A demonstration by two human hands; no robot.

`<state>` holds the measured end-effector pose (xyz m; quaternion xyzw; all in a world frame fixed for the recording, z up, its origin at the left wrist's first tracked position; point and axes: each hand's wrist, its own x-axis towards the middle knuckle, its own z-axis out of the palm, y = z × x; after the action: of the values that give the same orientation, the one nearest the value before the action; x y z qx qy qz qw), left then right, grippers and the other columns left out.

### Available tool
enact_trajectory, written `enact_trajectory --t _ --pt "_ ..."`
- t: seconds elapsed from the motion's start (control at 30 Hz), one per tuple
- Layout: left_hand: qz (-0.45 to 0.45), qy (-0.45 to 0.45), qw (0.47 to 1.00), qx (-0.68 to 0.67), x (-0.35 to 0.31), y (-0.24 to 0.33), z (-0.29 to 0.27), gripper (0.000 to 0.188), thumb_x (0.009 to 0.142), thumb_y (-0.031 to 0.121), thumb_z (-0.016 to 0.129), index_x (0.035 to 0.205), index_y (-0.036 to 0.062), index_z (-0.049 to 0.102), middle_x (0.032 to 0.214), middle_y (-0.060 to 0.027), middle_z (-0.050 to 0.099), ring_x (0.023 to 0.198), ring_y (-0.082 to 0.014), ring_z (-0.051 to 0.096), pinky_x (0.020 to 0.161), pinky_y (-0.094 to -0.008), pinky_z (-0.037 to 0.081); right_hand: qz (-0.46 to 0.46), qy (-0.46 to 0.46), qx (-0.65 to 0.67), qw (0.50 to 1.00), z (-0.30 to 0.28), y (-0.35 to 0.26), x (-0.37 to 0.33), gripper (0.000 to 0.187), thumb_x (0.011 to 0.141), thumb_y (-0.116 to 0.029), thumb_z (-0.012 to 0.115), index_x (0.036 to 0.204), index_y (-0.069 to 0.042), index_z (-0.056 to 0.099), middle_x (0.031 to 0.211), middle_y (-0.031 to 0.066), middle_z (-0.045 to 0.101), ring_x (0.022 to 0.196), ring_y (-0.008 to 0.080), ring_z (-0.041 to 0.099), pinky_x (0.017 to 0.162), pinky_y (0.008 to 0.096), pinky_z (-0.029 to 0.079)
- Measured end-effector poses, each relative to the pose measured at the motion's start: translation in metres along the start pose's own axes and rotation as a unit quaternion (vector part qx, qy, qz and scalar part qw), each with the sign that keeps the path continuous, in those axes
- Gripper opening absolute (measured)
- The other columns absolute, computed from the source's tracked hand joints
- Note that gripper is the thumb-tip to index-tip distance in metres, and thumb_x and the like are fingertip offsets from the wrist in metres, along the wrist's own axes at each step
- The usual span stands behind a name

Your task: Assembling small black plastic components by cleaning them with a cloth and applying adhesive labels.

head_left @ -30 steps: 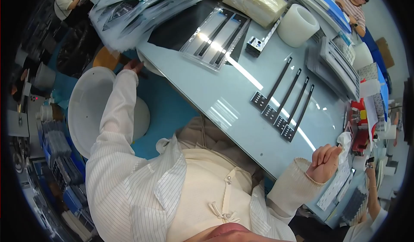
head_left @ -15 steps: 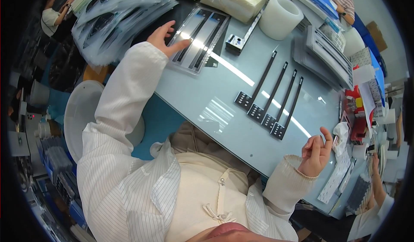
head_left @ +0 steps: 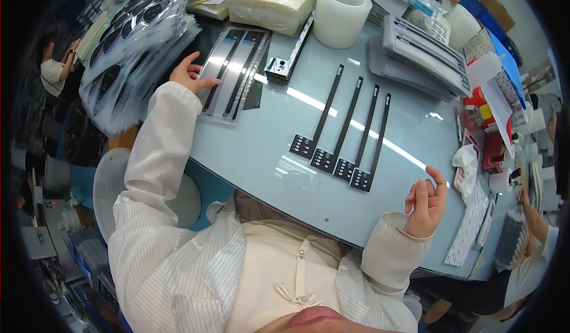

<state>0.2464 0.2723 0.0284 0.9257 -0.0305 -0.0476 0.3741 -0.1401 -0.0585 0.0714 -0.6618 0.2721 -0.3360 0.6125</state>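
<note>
My left hand point(head_left: 191, 76) is at the left edge of a stack of clear plastic sheets point(head_left: 228, 81) that carry long black strips. Its thumb lies over the sheets, and the other fingers are spread past their edge. Several black flat strips point(head_left: 343, 132), each with a wider end marked in white, lie side by side on the glass-topped table point(head_left: 237, 161). To their right, above the table's near side, is my right hand point(head_left: 427, 205), palm up. Its fingers are apart and partly bent, with nothing in them.
A pile of similar strips point(head_left: 282, 66) stands beyond the sheets. Behind are bagged cream-coloured packs point(head_left: 270, 3) and a clear film roll point(head_left: 341, 15). Plastic sleeves point(head_left: 127, 66) heap at the left; stacked sheets point(head_left: 421, 54) and a crumpled tissue point(head_left: 466, 161) are at the right.
The view has swung, so the table and its things sit further left in the picture. My left thumb now lies across the left part of the clear sheets; my right hand keeps its pose.
</note>
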Motion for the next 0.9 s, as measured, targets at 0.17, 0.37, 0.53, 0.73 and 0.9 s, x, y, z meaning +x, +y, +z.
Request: enact_trajectory --t 0.17,0.37,0.53,0.73,0.9 --pt "-0.058 -0.063 0.993 -0.077 0.015 -0.002 -0.016 0.076 0.068 0.003 0.086 0.137 0.0070 0.054 0.111 -0.0098 0.068 0.105 -0.0202 0.064 0.097 -0.0329 0.048 0.009 0.000 0.008 1.000 0.001 0.002 0.002 0.031 0.096 -0.009 0.056 0.124 0.002 0.049 0.067 -0.0010 0.050 0.057 0.0044 0.043 0.044 0.0185 0.031" --pt "0.023 -0.057 0.991 -0.121 0.013 -0.023 -0.040 0.067 0.072 -0.001 0.081 0.134 0.0026 0.055 0.117 -0.0118 0.068 0.105 -0.0202 0.065 0.097 -0.0328 0.049 0.015 0.001 0.007 1.000 0.000 0.000 0.000 0.024 0.095 -0.006 0.057 0.117 0.002 0.054 0.067 -0.0003 0.052 0.054 0.0039 0.043 0.046 0.0174 0.033" --pt "0.129 -0.033 0.972 -0.194 -0.047 0.001 -0.073 0.048 0.083 0.009 0.074 0.129 0.0034 0.059 0.095 -0.0001 0.067 0.080 -0.0048 0.058 0.066 -0.0183 0.042 0.056 -0.033 0.002 0.998 0.000 -0.004 -0.004 0.024 0.092 -0.009 0.064 0.114 0.000 0.058 0.074 -0.0012 0.054 0.059 0.0039 0.046 0.050 0.0176 0.035" --pt "0.276 -0.206 0.905 -0.250 -0.140 0.067 -0.069 0.039 0.082 0.003 0.071 0.121 -0.0011 0.063 0.093 -0.0046 0.068 0.080 -0.0083 0.063 0.073 -0.0211 0.049 -0.043 -0.141 0.042 0.988 0.025 -0.010 -0.002 0.059 0.083 -0.028 0.078 0.127 0.001 0.051 0.099 0.0049 0.060 0.075 0.0095 0.055 0.061 0.0209 0.045" --pt "0.367 -0.429 0.792 -0.232 -0.159 0.101 -0.019 0.034 0.080 -0.003 0.071 0.114 -0.0025 0.066 0.090 -0.0106 0.073 0.076 -0.0139 0.070 0.072 -0.0228 0.053 -0.063 -0.247 0.143 0.956 0.033 -0.023 -0.009 0.070 0.081 -0.025 0.081 0.133 0.005 0.045 0.115 0.0131 0.063 0.083 0.0125 0.061 0.064 0.0224 0.049"
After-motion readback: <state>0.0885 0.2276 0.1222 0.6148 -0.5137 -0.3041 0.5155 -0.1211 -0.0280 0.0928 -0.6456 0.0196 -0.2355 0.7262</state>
